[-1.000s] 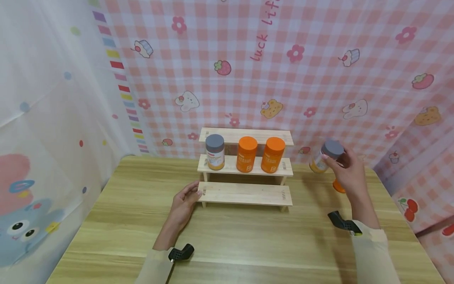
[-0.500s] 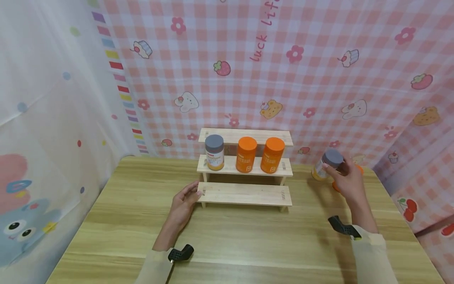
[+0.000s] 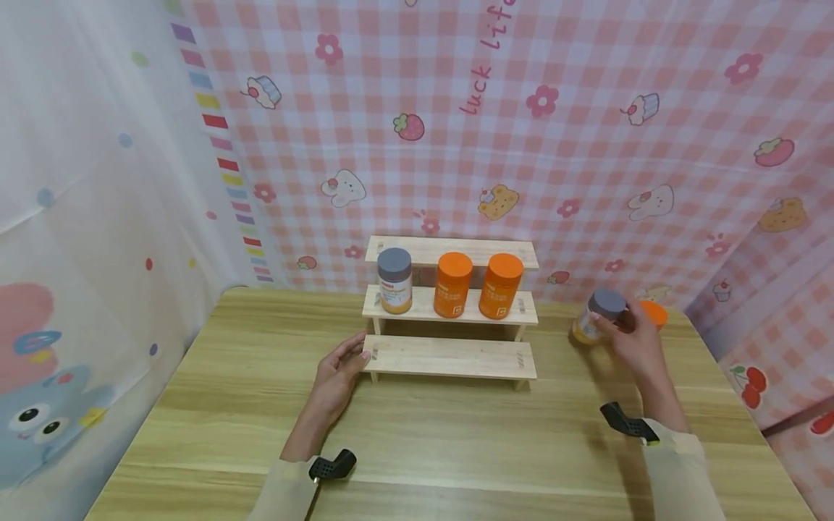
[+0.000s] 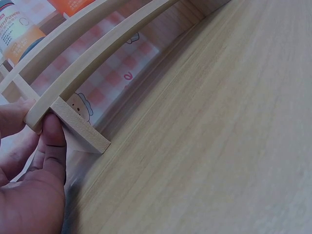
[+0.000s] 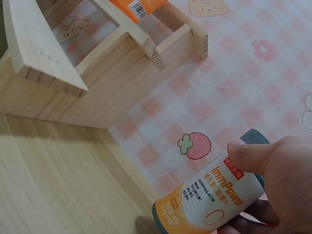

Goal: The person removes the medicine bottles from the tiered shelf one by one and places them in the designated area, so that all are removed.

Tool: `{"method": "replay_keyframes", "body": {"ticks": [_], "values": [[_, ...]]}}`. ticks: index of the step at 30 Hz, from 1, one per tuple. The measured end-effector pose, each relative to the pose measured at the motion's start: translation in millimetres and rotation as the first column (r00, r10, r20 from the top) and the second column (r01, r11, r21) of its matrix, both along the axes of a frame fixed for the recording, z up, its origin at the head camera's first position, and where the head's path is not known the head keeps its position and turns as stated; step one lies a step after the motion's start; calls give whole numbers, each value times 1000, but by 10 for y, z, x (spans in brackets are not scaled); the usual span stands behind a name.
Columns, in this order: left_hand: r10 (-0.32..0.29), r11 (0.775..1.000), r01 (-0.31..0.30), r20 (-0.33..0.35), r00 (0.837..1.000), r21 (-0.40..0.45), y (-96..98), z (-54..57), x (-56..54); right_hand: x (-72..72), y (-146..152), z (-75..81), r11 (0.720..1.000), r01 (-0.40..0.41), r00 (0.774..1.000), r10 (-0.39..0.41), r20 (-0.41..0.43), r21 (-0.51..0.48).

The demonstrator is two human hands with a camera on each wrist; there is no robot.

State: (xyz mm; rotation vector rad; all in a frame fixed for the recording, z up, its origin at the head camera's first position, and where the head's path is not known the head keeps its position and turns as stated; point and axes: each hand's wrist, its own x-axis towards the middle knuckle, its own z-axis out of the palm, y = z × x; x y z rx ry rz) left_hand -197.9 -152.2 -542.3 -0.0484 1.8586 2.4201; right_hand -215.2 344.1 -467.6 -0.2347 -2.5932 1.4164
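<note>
My left hand (image 3: 340,373) pinches the left end of the lowest step of a three-step wooden rack (image 3: 449,356). The left wrist view shows thumb and fingertips on either side of that board's corner. To the right of the rack, my right hand (image 3: 635,344) grips a supplement bottle (image 5: 209,190) with a grey lid and a white-and-orange label. Whether its base touches the table I cannot tell. On the middle step stand a grey-lidded bottle (image 3: 394,281) at left and two orange bottles, one central (image 3: 453,286) and one further right (image 3: 501,286).
Another orange-lidded bottle (image 3: 654,313) stands behind my right hand, mostly hidden by it. The wooden table (image 3: 456,449) ends at a pink checked cloth (image 3: 456,145) close behind the rack. A white curtain (image 3: 85,181) hangs at the left.
My right hand has lowered the grey-lidded bottle toward the table and slightly nearer to me, revealing more of the orange lid behind. The left hand stays on the rack.
</note>
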Motion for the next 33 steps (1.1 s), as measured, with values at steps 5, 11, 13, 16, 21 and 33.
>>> {"method": "replay_keyframes", "body": {"ticks": [5,11,13,16,21,33], "values": [[5,1000,-5,-4,1000,4,5,11,6,8,-12,-55,1000,-17,1000,17,15,7],[9,1000,-9,-4,1000,3,7,21,9,-6,-34,-130,999,-35,999,35,7,-29],[8,1000,-8,-3,1000,-3,6,23,11,-12,-40,-146,999,-34,999,34,7,-36],[5,1000,-5,-3,1000,-12,4,20,13,-15,-52,-154,999,-29,1000,29,9,-23],[10,1000,-11,-11,1000,-22,5,11,9,-17,-66,-148,1000,-21,1000,21,15,-5],[12,1000,-12,-2,1000,-23,11,9,5,3,-89,-22,999,-29,1000,29,-7,15]]}}
